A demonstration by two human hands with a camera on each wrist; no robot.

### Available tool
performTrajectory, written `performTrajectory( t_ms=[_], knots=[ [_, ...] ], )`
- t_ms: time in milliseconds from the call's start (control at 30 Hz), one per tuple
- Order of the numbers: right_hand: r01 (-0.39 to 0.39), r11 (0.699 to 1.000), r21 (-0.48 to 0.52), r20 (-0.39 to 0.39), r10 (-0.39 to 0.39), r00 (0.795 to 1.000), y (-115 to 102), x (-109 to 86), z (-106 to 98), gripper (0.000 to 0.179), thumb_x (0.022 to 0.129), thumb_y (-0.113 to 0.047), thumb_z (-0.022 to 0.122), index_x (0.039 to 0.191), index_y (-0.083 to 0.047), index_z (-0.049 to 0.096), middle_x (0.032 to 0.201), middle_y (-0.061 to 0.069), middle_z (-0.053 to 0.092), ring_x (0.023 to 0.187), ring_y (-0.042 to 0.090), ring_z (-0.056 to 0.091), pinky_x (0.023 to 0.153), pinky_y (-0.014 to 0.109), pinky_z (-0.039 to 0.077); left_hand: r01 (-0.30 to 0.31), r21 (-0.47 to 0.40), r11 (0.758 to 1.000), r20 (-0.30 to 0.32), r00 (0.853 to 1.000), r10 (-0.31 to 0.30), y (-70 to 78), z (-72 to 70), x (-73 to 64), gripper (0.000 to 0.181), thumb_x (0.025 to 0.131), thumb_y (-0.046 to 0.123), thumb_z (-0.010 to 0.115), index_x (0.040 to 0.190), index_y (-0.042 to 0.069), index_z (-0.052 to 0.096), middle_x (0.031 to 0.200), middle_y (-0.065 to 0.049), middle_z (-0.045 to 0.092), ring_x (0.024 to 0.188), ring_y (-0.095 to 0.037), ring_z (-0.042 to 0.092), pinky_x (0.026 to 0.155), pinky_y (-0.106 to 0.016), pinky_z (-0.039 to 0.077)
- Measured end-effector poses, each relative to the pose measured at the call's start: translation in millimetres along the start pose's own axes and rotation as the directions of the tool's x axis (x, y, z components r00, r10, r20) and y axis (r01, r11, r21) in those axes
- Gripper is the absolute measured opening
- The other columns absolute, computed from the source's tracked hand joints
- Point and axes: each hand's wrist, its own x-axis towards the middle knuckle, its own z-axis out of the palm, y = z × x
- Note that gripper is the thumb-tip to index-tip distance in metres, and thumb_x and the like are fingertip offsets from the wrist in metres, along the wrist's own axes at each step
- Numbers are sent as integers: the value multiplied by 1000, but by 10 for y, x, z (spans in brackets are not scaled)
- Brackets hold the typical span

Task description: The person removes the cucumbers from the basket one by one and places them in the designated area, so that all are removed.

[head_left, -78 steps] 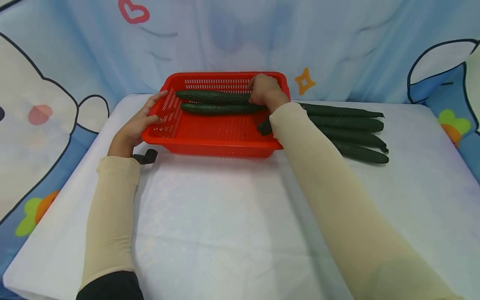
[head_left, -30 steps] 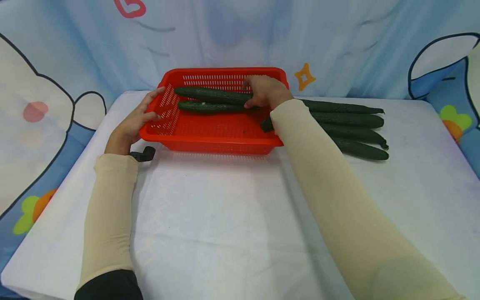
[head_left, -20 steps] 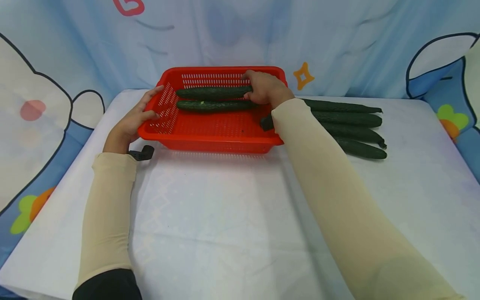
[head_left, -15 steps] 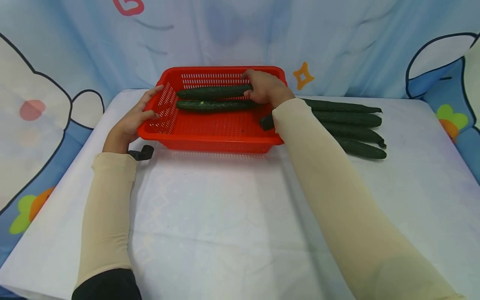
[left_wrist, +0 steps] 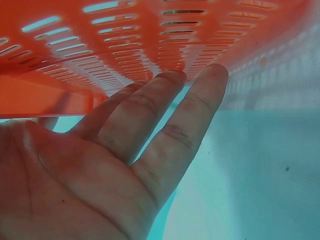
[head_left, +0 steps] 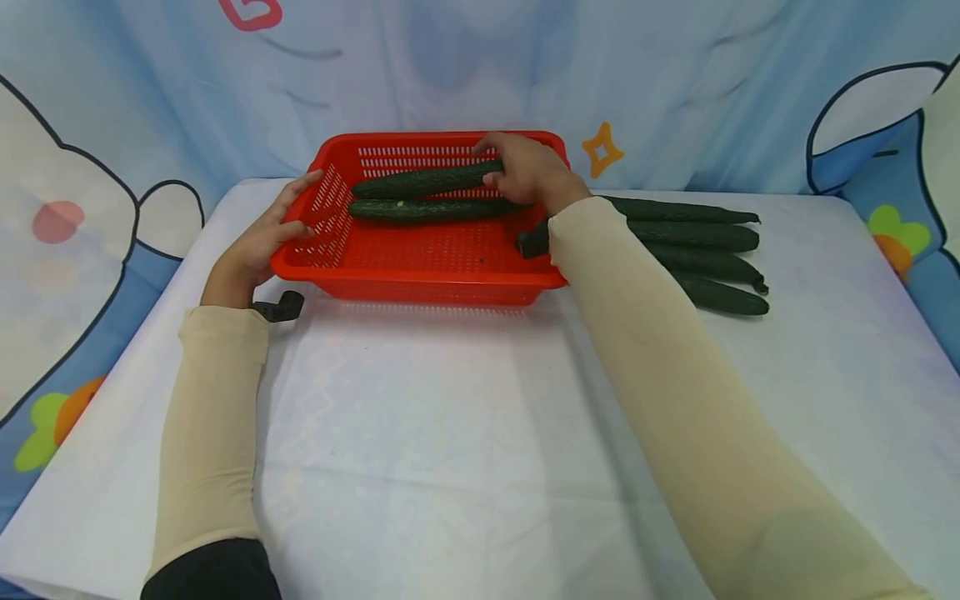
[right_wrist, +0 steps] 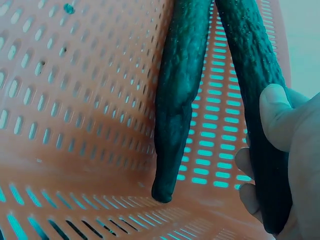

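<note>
In the head view a red plastic basket (head_left: pixel 442 292) with slotted walls stands at the back of the table. Two dark green cucumbers lie lengthwise in it. My right hand (head_left: pixel 528 171) grips the right end of the rear cucumber (head_left: pixel 420 182), thumb on one side and fingers on the other, as the right wrist view shows. That end sits higher than the left end. The front cucumber (head_left: pixel 427 211) rests on the basket floor. My left hand (head_left: pixel 258 246) holds the basket's left rim; in the left wrist view several fingers (left_wrist: pixel 185 120) extend along the outer wall under the rim.
Several more cucumbers (head_left: pixel 697 237) lie side by side on the white-covered table (head_left: pixel 420 433), right of the basket, partly hidden by my right forearm. A patterned blue curtain (head_left: pixel 480 67) hangs right behind the basket. Black wrist cameras (head_left: pixel 279 307) sit at both wrists.
The right hand has shifted from over both cucumbers to a grip on the rear one, whose right end has risen slightly. The left hand keeps its place on the rim. The view has shifted a little.
</note>
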Motion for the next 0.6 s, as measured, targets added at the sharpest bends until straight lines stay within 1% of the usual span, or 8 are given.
performTrajectory(
  t_ms=[100, 267, 467, 600],
  knots=[
    [11, 1000, 9, -13, -11, 1000, 4, -10, 2, 52, 101, -27, 51, 151, -24, 35, 154, 9, 41, 125, 28, 49, 107, 48, 45, 0, -6, 1000, 1, 1000, 0, -3, 4, -4, 79, 94, -6, 45, 152, 44, 25, 153, -8, 22, 114, -24, 51, 77, -26, 60],
    [18, 1000, 22, -26, -18, 1000, 9, -21, 6, 49, 101, -27, 51, 149, -25, 38, 149, 9, 45, 121, 29, 50, 104, 48, 46, 1, -15, 1000, 6, 1000, -1, -9, 6, -5, 78, 95, -6, 44, 152, 43, 24, 152, -8, 22, 115, -23, 51, 77, -26, 60],
    [24, 999, 32, -37, -23, 999, 24, -15, 2, 45, 101, -27, 51, 145, -21, 42, 154, 9, 41, 130, 30, 48, 109, 49, 43, -2, -18, 1000, 15, 1000, 2, -8, -2, -13, 77, 95, -5, 44, 152, 43, 24, 151, -8, 23, 113, -23, 53, 78, -27, 60],
    [31, 999, 40, -47, -29, 998, 26, -26, 16, 42, 101, -26, 51, 142, -19, 45, 152, 10, 43, 129, 31, 48, 110, 49, 42, 8, -2, 1000, 13, 1000, -8, -17, -2, -34, 77, 96, -3, 45, 152, 44, 23, 150, -8, 24, 111, -22, 55, 78, -27, 60]
  ],
)
